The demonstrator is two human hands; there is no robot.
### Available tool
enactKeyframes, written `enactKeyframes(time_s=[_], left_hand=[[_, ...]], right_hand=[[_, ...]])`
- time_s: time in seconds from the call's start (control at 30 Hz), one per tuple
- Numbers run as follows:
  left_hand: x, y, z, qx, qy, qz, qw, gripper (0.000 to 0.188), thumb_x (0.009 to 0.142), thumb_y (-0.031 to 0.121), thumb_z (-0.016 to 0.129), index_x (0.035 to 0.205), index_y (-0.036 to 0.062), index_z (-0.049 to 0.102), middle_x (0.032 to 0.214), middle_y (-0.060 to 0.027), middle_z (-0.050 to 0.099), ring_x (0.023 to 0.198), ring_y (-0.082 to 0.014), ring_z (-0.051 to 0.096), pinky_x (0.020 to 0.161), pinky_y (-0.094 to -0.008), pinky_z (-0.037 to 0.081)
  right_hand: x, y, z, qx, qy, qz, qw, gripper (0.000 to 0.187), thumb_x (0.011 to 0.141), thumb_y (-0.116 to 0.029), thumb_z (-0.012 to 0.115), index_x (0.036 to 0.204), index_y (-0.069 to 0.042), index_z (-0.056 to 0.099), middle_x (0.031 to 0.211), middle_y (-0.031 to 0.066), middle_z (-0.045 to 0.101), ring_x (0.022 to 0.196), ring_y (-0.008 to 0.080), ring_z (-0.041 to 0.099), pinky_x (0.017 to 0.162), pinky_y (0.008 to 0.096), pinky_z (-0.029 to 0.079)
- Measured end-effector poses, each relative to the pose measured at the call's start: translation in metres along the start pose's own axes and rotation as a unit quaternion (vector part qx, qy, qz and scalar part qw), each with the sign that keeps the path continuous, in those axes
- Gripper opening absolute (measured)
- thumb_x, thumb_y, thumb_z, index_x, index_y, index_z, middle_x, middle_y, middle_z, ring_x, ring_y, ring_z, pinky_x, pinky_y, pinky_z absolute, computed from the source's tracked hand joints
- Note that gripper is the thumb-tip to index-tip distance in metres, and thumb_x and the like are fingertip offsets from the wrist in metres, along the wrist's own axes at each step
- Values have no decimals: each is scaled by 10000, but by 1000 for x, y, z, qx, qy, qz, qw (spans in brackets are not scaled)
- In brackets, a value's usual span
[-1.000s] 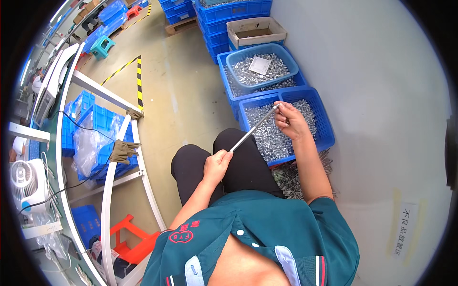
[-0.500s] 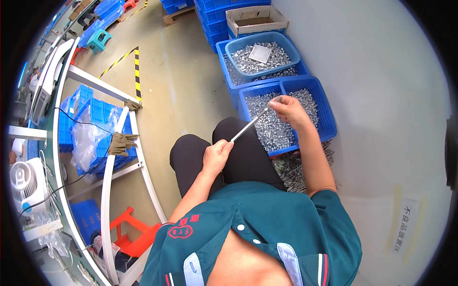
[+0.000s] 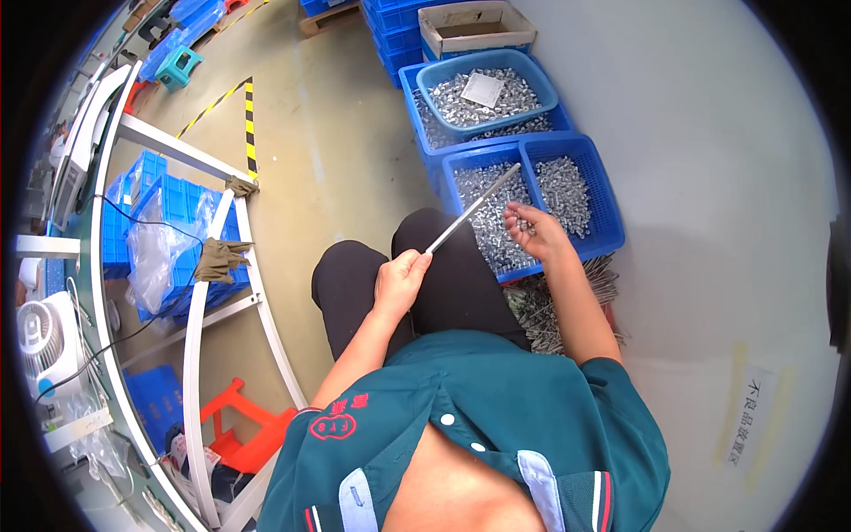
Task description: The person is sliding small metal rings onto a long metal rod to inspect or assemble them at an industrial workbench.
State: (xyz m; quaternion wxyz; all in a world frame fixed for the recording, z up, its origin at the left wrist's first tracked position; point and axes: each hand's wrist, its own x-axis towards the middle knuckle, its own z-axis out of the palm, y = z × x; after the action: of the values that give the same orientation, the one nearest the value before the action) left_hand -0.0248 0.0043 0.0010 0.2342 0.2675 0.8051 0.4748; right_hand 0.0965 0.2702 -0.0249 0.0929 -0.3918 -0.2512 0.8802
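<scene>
Left hand (image 3: pixel 401 282) grasping thin metal rod (image 3: pixel 472 209), tip over blue bin (image 3: pixel 612 232). Right hand (image 3: pixel 533 232) pinches small metal parts (image 3: pixel 519 225) above bin. Threading step; next needs lining part onto rod tip.

**Shiny metal, blue plastic all round**

The rod (image 3: pixel 472 211) in the left hand (image 3: pixel 399 282) looks like bare polished metal, smooth and bright. At 1 o'clock from it, the crate (image 3: pixel 612 213) is glossy blue plastic with mesh walls, full of small shiny metal parts (image 3: pixel 496 235). The shirt (image 3: pixel 532 417) is matt teal cloth. The floor (image 3: pixel 346 151) at 11 o'clock looks smooth with a dull sheen.
</scene>
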Motion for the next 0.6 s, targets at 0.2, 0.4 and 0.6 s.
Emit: enactKeyframes(time_s=[0.2,0.4,0.6], left_hand=[[-1,-1,-2,15,-6,-10,1000,377,888,330,570,676,26,500,504,-102,410,449,-190,378,456,-343,342],[-3,4,-2,27,-9,-11,1000,383,885,346,567,682,26,516,509,-114,438,448,-207,422,463,-352,354],[-3,3,-3,43,-7,8,999,373,884,348,566,685,34,526,513,-123,450,445,-238,439,463,-361,362]], right_hand=[[0,-10,7,10,-107,5,994,171,923,-186,534,987,-28,533,776,26,524,528,59,427,371,160,288],[-3,-24,17,110,-145,3,983,207,936,-237,519,1009,-48,565,739,1,466,552,60,368,420,172,282],[-5,-45,26,163,-209,-1,964,176,923,-206,538,959,-34,550,722,16,473,532,59,384,392,169,276]])
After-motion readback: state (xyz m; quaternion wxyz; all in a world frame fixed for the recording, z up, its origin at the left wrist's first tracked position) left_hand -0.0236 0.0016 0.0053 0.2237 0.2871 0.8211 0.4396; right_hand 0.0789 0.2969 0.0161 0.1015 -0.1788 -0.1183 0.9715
